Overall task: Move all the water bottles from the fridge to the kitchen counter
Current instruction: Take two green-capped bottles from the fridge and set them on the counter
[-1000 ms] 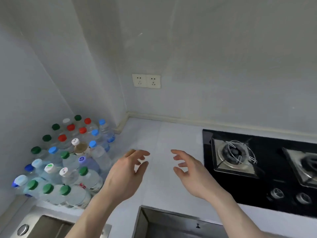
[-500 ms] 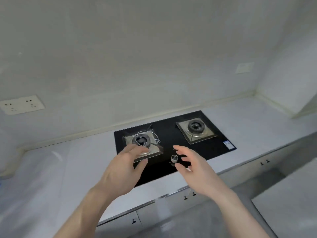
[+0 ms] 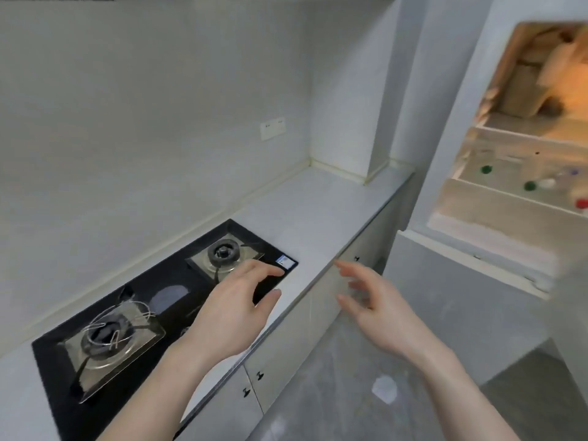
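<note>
Two empty hands hover over the bench (image 3: 321,214) edge — left hand (image 3: 234,310) and right hand (image 3: 378,308), fingers loosely spread. Far right, the fridge (image 3: 496,218) stands open; bottle caps (image 3: 529,186) show in its door shelf — bottles apparently upright, bodies hidden.

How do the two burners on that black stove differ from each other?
The near burner has thin, pale wire looped loosely over it; the far burner carries no wire. The near burner sits clear of the person's arms, while the left hand hovers right beside the far burner, hiding a corner of its tray. Both have a dark round head on a square, shiny metal tray set in the black stove.
</note>
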The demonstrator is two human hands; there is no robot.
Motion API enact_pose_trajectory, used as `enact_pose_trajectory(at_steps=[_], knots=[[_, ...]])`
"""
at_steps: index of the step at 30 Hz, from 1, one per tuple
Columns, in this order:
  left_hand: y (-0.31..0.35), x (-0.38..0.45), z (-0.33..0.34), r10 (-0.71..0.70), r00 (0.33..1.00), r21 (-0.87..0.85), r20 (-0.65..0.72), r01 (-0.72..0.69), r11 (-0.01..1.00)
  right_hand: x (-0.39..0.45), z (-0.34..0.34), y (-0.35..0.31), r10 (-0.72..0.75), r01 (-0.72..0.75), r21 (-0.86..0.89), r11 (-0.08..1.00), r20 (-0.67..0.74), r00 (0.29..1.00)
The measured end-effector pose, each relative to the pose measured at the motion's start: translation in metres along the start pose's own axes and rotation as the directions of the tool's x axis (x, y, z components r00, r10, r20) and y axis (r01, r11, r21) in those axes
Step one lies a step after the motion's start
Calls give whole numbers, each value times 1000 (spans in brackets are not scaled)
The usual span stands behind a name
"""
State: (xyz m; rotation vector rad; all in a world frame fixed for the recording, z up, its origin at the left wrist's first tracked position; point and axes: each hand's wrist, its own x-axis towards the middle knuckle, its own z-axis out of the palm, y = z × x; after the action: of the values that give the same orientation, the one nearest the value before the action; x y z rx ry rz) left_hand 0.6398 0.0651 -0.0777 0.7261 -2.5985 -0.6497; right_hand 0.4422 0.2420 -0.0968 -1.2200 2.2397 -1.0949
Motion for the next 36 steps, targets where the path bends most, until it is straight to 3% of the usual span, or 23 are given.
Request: enact_pose_trajectory(at_steps=[7, 17, 28, 36], knots=[[61, 87, 52, 217, 969, -90, 115, -207, 974, -19, -76, 40, 144, -150, -15, 989, -205, 968], [114, 203, 110, 460, 854, -223, 241, -413, 883, 4, -140, 86, 313, -332, 28, 943, -419, 852], [115, 337, 136, 541, 791, -232, 286, -490, 840, 95, -175, 108, 355, -390, 46, 919, -523, 775], [157, 399, 189, 634, 681, -299, 367, -559, 773, 99, -213, 139, 435, -482, 99, 871, -614, 659]])
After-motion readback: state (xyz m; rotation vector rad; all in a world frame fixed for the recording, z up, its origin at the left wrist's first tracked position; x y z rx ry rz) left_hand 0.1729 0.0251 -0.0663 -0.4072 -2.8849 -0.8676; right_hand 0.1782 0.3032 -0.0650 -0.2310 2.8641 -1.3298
